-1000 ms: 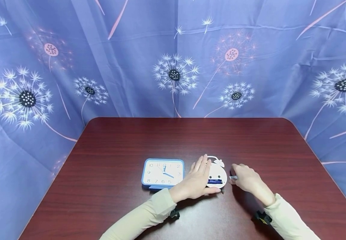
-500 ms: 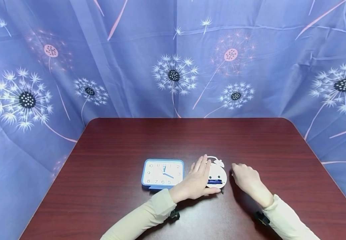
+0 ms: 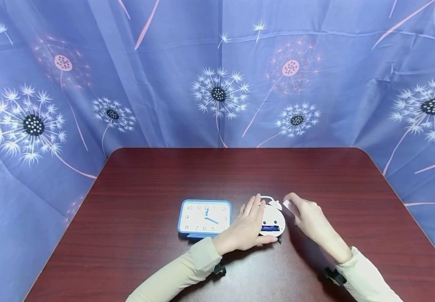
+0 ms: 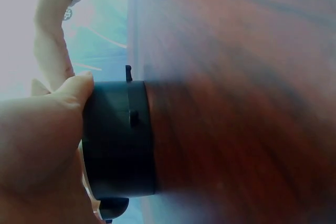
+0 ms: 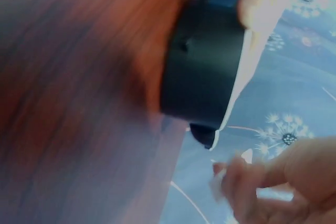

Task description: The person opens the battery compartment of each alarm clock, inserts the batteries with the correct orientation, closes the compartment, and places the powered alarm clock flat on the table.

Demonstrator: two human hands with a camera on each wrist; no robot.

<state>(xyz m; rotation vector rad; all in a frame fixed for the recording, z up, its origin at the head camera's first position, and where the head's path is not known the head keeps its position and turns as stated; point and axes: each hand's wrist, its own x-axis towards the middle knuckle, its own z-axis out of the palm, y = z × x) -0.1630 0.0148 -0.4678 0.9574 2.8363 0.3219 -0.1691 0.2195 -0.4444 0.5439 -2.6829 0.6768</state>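
Observation:
A round white alarm clock (image 3: 277, 214) lies face down on the table, its black side (image 4: 116, 145) showing in the left wrist view. In its back, a dark blue battery (image 3: 270, 228) sits in an uncovered slot. My left hand (image 3: 244, 228) presses flat across the left part of the clock, fingers extended and thumb along the near rim. Just right of the clock's bell, my right hand (image 3: 312, 218) pinches a small white battery cover (image 3: 287, 204) between thumb and fingertips, blurred in the right wrist view.
Left of my left hand, a blue rectangular clock (image 3: 204, 217) stands with its dial up toward me. The dark red table (image 3: 157, 176) ends at a blue dandelion-print curtain (image 3: 172, 84) behind and at the sides.
My right hand has moved away from the table beside the clock, up and left toward its bell, turning so that the battery cover shows again. The left hand stays put.

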